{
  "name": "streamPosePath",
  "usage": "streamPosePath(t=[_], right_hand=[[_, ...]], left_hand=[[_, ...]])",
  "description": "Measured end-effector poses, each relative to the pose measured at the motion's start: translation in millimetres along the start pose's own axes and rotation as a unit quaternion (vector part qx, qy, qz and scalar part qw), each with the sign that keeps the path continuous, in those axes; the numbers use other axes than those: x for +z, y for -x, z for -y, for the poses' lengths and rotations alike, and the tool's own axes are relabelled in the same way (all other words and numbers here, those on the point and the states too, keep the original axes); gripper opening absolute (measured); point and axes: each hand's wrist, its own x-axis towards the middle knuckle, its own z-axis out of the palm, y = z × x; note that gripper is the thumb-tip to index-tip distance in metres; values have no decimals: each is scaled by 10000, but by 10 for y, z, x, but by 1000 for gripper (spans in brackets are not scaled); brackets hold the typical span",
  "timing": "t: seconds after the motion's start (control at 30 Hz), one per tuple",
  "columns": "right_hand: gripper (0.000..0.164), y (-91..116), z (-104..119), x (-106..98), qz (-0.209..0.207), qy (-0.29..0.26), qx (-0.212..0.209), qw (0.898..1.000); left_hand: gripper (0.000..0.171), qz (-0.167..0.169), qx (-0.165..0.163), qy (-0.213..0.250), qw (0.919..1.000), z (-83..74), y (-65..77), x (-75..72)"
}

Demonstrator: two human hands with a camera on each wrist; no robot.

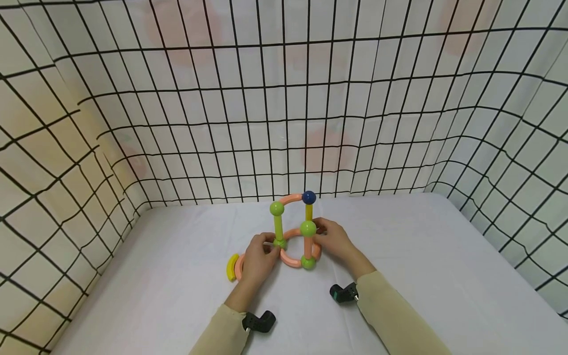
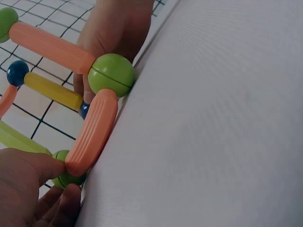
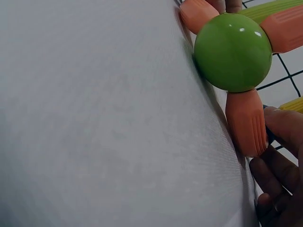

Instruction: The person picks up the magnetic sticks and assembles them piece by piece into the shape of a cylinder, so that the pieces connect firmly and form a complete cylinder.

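Note:
A frame of magnetic rods and balls stands on the white cloth. Curved orange rods (image 2: 93,135) join its bottom balls into a ring. Three uprights rise from it: a light green rod (image 1: 278,228), a yellow rod (image 1: 308,212) and a straight orange rod (image 1: 308,247). A top curved orange rod (image 1: 291,198) links a green ball (image 1: 277,208) to a dark blue ball (image 1: 308,197). My left hand (image 1: 259,259) pinches the lower left green ball (image 2: 69,178). My right hand (image 1: 336,241) grips the mostly hidden bottom blue ball (image 3: 270,136) at the back right.
Beside my left hand lie a loose yellow curved piece (image 1: 232,267) and an orange curved piece (image 1: 239,267), the latter partly hidden by that hand. Black grid netting (image 1: 284,106) rises behind the white cloth (image 1: 399,256) and along both sides.

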Motion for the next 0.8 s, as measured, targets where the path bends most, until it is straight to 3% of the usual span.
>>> streamPosePath(t=[0.8], right_hand=[[44,48,-33,-1,-195,232,136,9994]], left_hand=[[28,-52,-39,10,10000,-10,14,2]])
